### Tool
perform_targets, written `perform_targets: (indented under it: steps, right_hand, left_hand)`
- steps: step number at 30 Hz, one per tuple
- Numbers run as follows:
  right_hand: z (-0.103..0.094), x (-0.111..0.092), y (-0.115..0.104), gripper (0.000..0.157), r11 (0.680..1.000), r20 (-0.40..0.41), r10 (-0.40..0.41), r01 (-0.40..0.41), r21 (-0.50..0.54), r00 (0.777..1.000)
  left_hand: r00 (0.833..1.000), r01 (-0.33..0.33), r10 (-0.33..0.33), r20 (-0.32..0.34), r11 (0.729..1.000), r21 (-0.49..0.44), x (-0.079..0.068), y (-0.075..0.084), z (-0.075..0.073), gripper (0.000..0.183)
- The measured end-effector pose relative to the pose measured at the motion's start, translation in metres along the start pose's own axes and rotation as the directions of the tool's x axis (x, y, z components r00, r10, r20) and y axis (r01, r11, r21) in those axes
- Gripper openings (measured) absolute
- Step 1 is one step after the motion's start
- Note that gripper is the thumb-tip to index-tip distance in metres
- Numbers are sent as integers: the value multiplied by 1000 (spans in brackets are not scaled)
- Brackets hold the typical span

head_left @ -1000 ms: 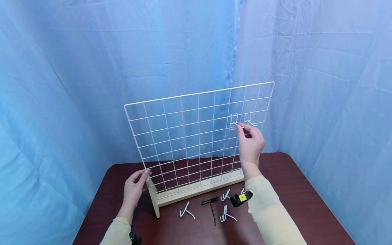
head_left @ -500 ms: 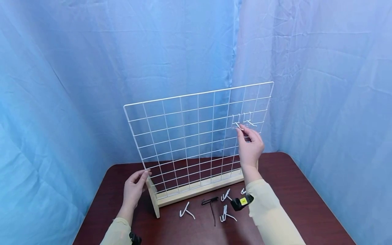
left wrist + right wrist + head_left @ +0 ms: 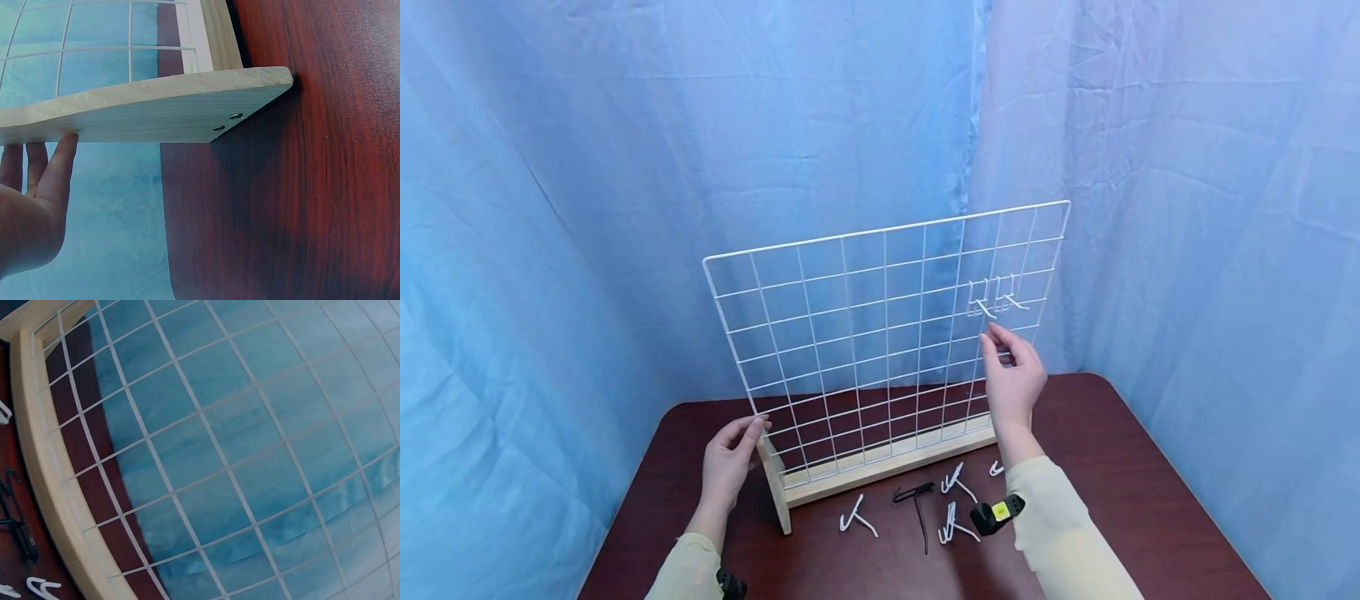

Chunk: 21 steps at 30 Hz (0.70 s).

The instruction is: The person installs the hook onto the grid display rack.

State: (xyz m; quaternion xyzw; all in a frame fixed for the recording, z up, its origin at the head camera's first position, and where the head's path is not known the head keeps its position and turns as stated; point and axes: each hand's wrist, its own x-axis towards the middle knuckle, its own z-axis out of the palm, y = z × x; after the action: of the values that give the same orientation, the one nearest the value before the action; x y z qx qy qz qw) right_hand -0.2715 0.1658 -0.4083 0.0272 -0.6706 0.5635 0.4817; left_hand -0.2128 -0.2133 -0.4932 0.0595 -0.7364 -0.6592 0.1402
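1. Grid (image 3: 887, 332), standing in its wooden stand (image 3: 891, 464) on the counter (image 3: 1120, 500), is our landmark; at its left edge our left hand (image 3: 728, 462) pinches the stand's top, apparently to steady it.
2. Before its left half we have one loose white hook (image 3: 857, 517) lying flat.
3. Before its middle lies a black hook (image 3: 914, 493), with two more white hooks (image 3: 953, 523) just beyond to the right.
4. At its upper right, two hung hooks (image 3: 986, 309) sit side by side; we judge the left one's seating practically finished.
5. Just below that hook's tip, our right hand (image 3: 1015, 375), fingertips narrowly parted, holds nothing; the next move probably calls for reaching down to another loose hook.
6. Before its right end, our right sleeve (image 3: 1071, 533) partly hides a last hook (image 3: 996, 468), standing in the way; a blue curtain (image 3: 820, 125) hangs behind.
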Motion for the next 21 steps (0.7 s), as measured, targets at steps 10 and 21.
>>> perform_targets:
  steps: [10, 21]
  right_hand:
    - [-9, -25, 18, 20, 996, 75, 49, -43, -81, 996]
    - [-20, -56, 42, 23, 988, 103, 80, -65, -140, 991]
  left_hand:
    - [1000, 8, -8, 8, 1000, 19, -5, 11, 1, 33]
    - [1000, -11, 11, 16, 1000, 22, -14, 28, 2, 31]
